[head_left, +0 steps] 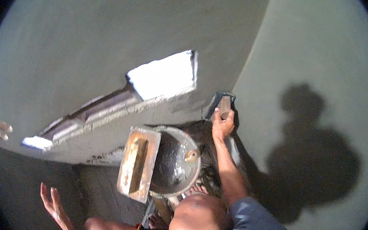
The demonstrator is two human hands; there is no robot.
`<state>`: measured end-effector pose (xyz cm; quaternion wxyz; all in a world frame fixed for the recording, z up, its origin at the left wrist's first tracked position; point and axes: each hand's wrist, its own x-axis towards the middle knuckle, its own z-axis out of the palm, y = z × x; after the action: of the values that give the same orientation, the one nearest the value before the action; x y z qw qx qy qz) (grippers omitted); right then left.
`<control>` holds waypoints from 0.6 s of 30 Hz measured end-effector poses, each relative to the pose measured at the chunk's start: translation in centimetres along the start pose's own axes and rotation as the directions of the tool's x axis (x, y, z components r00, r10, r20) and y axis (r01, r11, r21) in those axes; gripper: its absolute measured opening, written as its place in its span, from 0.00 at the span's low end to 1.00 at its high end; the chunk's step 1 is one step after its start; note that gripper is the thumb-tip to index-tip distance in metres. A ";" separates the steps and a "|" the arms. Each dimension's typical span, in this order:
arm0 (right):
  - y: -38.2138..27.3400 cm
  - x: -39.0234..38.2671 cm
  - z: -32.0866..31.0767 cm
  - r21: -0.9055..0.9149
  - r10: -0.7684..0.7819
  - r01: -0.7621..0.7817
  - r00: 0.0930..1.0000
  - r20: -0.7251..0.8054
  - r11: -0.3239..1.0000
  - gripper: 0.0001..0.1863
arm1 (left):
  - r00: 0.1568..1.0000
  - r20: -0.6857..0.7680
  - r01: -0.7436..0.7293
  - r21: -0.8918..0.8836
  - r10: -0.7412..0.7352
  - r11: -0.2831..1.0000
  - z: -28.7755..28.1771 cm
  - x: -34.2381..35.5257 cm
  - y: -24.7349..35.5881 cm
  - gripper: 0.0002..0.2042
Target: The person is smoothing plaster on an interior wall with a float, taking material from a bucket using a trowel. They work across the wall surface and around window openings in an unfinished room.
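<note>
My right hand [222, 126] grips the wooden handle of a small dark plastering float [213, 105]. The float lies against the grey plastered wall [209, 37], close to the inside corner. At the lower left my left hand [53, 204] is raised with its fingers apart, holding nothing. Between my hands stands a round bucket [198, 174] with shiny wet contents. A rectangular metal trowel [146, 173] with a wooden handle rests across the bucket's left rim, handle up. Inside the bucket, near its right rim, is a small light brown object [192, 155] that I cannot make out.
A long slanting opening [82, 116] with a rough lower edge cuts through the wall, its upper end bright [163, 75]. Two oval holes [4, 129] are at the far left. The right wall [332, 49] carries my shadow. My bare feet are beside the bucket.
</note>
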<state>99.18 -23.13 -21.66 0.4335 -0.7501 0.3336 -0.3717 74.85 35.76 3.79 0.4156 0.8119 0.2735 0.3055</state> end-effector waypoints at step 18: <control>-29.4 -11.1 -11.3 0.210 0.139 0.949 -0.247 0.959 0.236 0.24 | 0.402 0.898 -0.640 0.135 0.179 0.757 12.9 -3.3 1.9 0.28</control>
<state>89.30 -6.80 5.68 -0.0742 -0.9090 -0.3147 0.2628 82.31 25.94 -1.57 0.1950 0.9681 -0.1160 -0.1065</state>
